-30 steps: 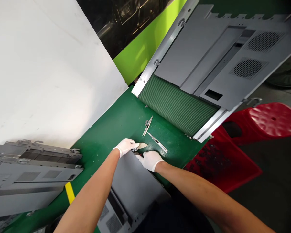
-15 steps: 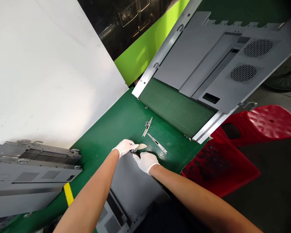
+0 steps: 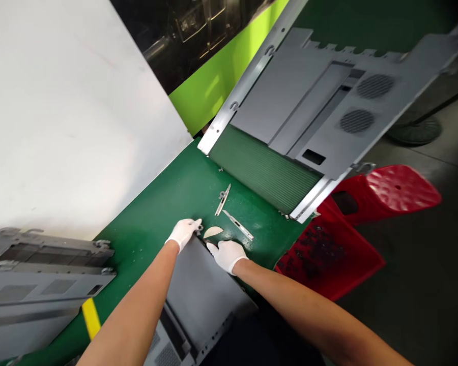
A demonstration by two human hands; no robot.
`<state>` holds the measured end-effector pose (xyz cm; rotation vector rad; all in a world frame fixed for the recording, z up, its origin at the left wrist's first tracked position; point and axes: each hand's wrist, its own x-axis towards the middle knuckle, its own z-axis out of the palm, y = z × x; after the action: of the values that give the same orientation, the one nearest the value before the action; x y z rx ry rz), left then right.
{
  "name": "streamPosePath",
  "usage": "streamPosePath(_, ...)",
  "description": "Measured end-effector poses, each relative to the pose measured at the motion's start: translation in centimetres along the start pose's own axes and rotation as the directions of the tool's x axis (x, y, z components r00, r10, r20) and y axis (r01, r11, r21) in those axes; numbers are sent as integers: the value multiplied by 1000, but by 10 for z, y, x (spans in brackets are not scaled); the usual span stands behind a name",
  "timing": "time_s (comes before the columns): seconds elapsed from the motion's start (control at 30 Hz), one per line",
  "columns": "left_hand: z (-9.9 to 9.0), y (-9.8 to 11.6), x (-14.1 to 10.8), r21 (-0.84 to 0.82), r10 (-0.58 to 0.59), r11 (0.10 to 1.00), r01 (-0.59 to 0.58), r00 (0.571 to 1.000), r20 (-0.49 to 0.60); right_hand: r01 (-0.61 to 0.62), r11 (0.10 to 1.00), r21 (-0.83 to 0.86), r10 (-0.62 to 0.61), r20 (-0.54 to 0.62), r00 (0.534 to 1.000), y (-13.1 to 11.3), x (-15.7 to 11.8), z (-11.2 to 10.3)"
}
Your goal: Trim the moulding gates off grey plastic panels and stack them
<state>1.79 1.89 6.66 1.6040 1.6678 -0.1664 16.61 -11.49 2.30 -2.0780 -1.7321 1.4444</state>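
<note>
A grey plastic panel [image 3: 209,279] lies at an angle in front of me, over the near edge of the green tabletop [image 3: 156,218]. At its far corner my left hand [image 3: 182,234], in a white glove, is closed with thumb and finger pinching a small grey hook-shaped piece [image 3: 199,230]. My right hand [image 3: 229,255], also gloved, is curled by the panel's long edge; what its fingers hold is hidden. Just beyond the hands rests a beige half-round piece [image 3: 213,232]. Two slim utility knives lie farther off, one [image 3: 223,200] beside a grey scrap, the other [image 3: 238,225] to its right.
A conveyor belt [image 3: 263,165] with metal rails carries another grey vented panel [image 3: 309,112]. Similar panels [image 3: 41,284] stand stacked at left, below a white board [image 3: 68,112]. At right are a red bin [image 3: 351,259] with dark scraps and a red stool [image 3: 400,188].
My left hand has moved slightly left and away from the right hand, showing more of the beige half-round piece and the panel edge. The whole view has shifted a little.
</note>
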Motion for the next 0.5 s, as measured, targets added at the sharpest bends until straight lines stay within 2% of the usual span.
streamPosePath(0.07,12,23,-6,2,28,1000,-28,989,-147,-63,997,36,63,-16,998,10,-14,2)
streamPosePath(0.1,23,41,-11,-11,71,997,-74,986,-148,-90,994,60,92,-29,995,15,-22,5)
streamPosePath(0.17,55,83,-24,-70,241,968,-240,971,2,-132,985,114,140,-63,988,25,-39,14)
streamPosePath(0.23,84,124,-38,-131,444,895,-427,881,165,-168,972,163,184,-91,979,35,-54,23)
streamPosePath(0.27,92,137,-44,-117,516,857,-503,836,185,-185,966,180,204,-96,974,39,-62,27)
streamPosePath(0.3,95,144,-46,-61,557,830,-554,817,151,-199,960,195,221,-98,970,44,-70,28)
streamPosePath(0.33,91,143,-44,36,550,832,-553,832,66,-210,955,210,235,-99,967,50,-77,28)
streamPosePath(0.37,82,134,-40,147,490,866,-479,870,-52,-216,950,225,244,-106,964,56,-84,26)
streamPosePath(0.4,69,117,-33,245,399,903,-352,899,-179,-217,945,243,251,-118,961,63,-91,24)
streamPosePath(0.43,55,95,-26,292,207,950,-113,926,-315,-218,939,265,260,-134,956,71,-98,20)
streamPosePath(0.47,42,70,-18,281,-20,950,133,928,-371,-223,932,287,273,-150,950,79,-103,16)
streamPosePath(0.5,32,44,-13,267,-188,923,276,931,-314,-233,923,307,292,-159,943,87,-107,13)
